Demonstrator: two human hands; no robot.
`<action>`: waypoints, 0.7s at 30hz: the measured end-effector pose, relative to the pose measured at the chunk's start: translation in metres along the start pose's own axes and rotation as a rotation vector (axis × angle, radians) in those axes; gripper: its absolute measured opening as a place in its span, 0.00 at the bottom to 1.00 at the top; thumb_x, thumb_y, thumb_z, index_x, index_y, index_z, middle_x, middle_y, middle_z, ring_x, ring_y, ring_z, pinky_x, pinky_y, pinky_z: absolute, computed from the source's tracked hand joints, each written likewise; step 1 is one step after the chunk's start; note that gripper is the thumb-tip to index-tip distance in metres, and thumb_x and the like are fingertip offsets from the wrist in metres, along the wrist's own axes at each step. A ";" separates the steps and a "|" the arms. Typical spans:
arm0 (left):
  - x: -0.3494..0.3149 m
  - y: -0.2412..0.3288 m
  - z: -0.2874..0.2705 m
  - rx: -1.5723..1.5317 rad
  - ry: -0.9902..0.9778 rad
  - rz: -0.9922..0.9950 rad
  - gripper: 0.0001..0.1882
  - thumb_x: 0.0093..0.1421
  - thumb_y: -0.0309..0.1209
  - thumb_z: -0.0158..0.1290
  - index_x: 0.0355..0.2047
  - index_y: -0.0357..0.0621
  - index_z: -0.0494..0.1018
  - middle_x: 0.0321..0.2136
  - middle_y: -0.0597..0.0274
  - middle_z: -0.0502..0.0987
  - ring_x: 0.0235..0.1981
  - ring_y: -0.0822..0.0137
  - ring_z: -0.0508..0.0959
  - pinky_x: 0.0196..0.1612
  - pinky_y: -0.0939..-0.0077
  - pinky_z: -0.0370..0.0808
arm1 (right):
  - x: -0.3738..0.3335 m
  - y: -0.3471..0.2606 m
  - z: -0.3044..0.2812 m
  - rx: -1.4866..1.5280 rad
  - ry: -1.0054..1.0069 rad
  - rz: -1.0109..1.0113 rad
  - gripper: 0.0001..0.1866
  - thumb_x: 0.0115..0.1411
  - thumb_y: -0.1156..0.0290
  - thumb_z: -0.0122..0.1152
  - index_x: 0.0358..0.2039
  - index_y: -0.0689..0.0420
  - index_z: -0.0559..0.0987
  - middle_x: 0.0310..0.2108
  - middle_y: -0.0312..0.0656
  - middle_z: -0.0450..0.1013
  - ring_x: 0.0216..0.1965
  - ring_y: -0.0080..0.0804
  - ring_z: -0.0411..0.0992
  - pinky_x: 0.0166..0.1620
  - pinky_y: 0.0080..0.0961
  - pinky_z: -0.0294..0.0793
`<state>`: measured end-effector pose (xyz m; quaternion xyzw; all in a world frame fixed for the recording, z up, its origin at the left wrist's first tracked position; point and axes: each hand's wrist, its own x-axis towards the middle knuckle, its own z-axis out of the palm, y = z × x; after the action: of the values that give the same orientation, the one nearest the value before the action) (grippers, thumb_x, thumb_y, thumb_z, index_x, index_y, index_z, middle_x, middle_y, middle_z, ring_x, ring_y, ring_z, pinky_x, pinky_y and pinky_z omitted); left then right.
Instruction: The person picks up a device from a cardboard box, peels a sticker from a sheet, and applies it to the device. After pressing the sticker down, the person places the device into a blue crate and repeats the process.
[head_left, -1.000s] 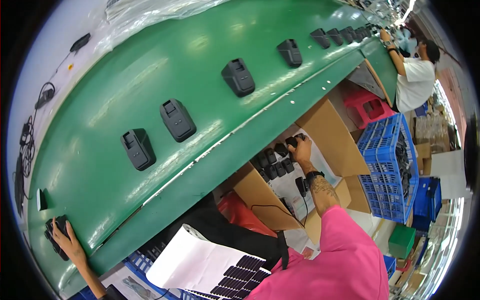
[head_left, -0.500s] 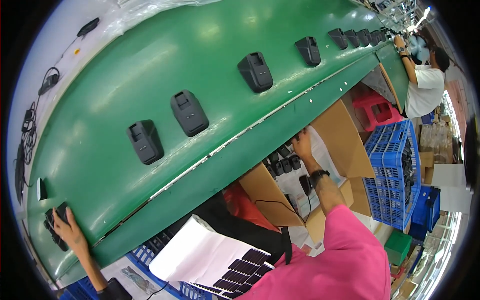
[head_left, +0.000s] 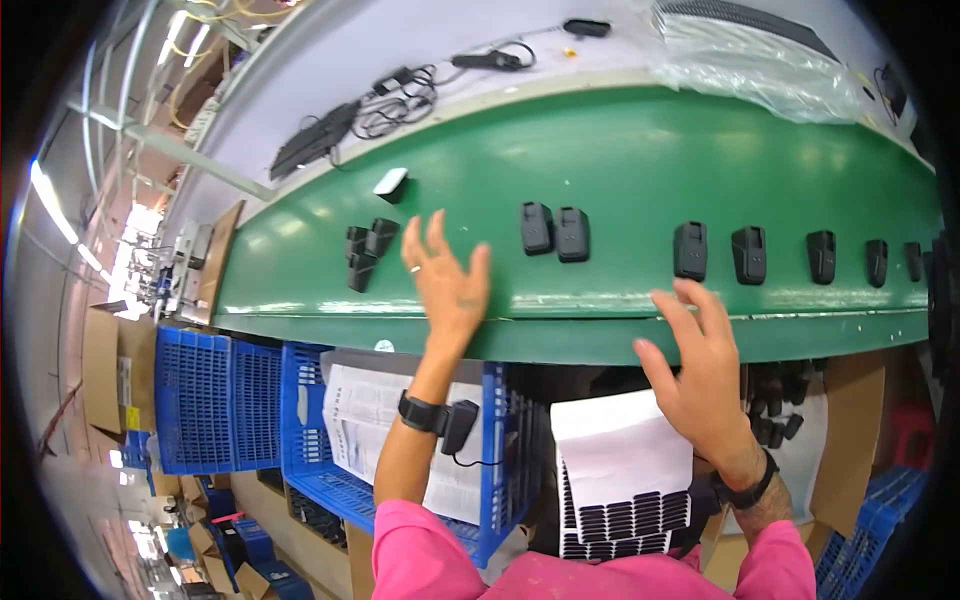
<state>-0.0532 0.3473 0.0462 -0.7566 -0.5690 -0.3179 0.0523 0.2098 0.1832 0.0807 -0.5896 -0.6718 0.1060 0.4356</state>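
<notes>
My left hand (head_left: 447,290) hovers over the green belt (head_left: 455,160), fingers spread, holding nothing. Just beyond its fingertips, to the left, lies a small cluster of black devices (head_left: 368,252), their kind unclear. My right hand (head_left: 697,385) is over the belt's near edge, thumb and fingers apart with nothing between them. Close past its fingertips stands a black charger-like dock (head_left: 690,250). Two more black docks (head_left: 555,232) sit side by side between my hands, and several others (head_left: 822,257) line the belt to the right. Below my right hand is a white sheet with rows of black stickers (head_left: 635,518).
A blue crate (head_left: 300,440) with printed paper inside stands below my left forearm. An open carton (head_left: 850,430) of black parts is at the lower right. Cables (head_left: 405,100) and a white-topped block (head_left: 392,183) lie along the far side, near plastic wrap (head_left: 750,85).
The view has swung left. My left hand has let go of the black devices at the belt's left end and lifted. My right hand has come out of the carton, up to the belt edge.
</notes>
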 end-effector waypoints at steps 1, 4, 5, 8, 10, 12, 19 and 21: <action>0.002 -0.038 -0.006 0.120 0.090 -0.069 0.42 0.55 0.47 0.57 0.63 0.40 0.53 0.60 0.31 0.51 0.62 0.36 0.53 0.63 0.48 0.51 | 0.016 -0.008 0.011 -0.078 -0.023 -0.005 0.25 0.51 0.72 0.65 0.51 0.61 0.72 0.51 0.57 0.66 0.50 0.54 0.66 0.52 0.40 0.68; 0.009 -0.143 -0.029 0.441 0.081 -0.415 0.51 0.46 0.63 0.58 0.66 0.60 0.51 0.62 0.29 0.48 0.62 0.31 0.51 0.61 0.44 0.56 | 0.055 -0.025 0.044 -0.147 -0.160 0.030 0.25 0.53 0.64 0.65 0.49 0.59 0.73 0.53 0.61 0.62 0.53 0.57 0.63 0.53 0.45 0.66; 0.014 -0.154 -0.028 0.462 0.023 -0.501 0.53 0.44 0.67 0.56 0.67 0.67 0.49 0.63 0.29 0.47 0.63 0.30 0.50 0.61 0.42 0.56 | 0.064 -0.024 0.056 -0.177 -0.225 0.064 0.24 0.53 0.61 0.65 0.48 0.59 0.73 0.54 0.63 0.62 0.54 0.58 0.63 0.53 0.46 0.66; 0.026 -0.174 -0.023 0.256 -0.057 -0.524 0.50 0.43 0.68 0.57 0.65 0.71 0.54 0.65 0.41 0.48 0.65 0.36 0.50 0.60 0.35 0.53 | 0.085 -0.017 0.104 -0.320 -0.189 0.029 0.25 0.52 0.56 0.65 0.47 0.57 0.74 0.54 0.63 0.61 0.55 0.56 0.61 0.53 0.47 0.65; 0.035 -0.180 -0.018 0.211 -0.119 -0.548 0.46 0.47 0.65 0.56 0.64 0.67 0.58 0.64 0.44 0.52 0.63 0.41 0.57 0.60 0.39 0.56 | 0.097 -0.015 0.127 -0.344 -0.103 0.070 0.25 0.51 0.55 0.65 0.44 0.58 0.75 0.51 0.61 0.64 0.53 0.52 0.63 0.51 0.46 0.66; 0.043 -0.207 -0.015 0.197 -0.095 -0.403 0.38 0.52 0.58 0.56 0.60 0.58 0.64 0.56 0.42 0.64 0.55 0.42 0.66 0.56 0.46 0.63 | 0.111 -0.029 0.127 -0.232 -0.142 0.146 0.22 0.49 0.53 0.66 0.37 0.58 0.78 0.45 0.57 0.68 0.49 0.49 0.65 0.49 0.44 0.67; 0.056 -0.165 0.033 0.186 -0.009 -0.088 0.25 0.58 0.42 0.57 0.53 0.44 0.71 0.43 0.40 0.73 0.42 0.49 0.74 0.48 0.60 0.71 | 0.127 -0.008 0.203 -0.413 0.125 0.335 0.20 0.57 0.66 0.51 0.46 0.65 0.77 0.56 0.58 0.65 0.59 0.51 0.59 0.63 0.50 0.52; 0.053 -0.126 0.044 0.120 -0.055 -0.112 0.27 0.57 0.44 0.57 0.54 0.45 0.71 0.46 0.40 0.70 0.44 0.47 0.72 0.49 0.59 0.70 | 0.123 0.002 0.198 -0.487 0.149 0.333 0.19 0.58 0.65 0.51 0.45 0.63 0.78 0.57 0.59 0.63 0.61 0.52 0.56 0.63 0.54 0.49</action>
<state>-0.1396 0.4545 0.0045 -0.7276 -0.6295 -0.2649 0.0642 0.0799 0.3661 0.0179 -0.7848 -0.5379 -0.0318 0.3063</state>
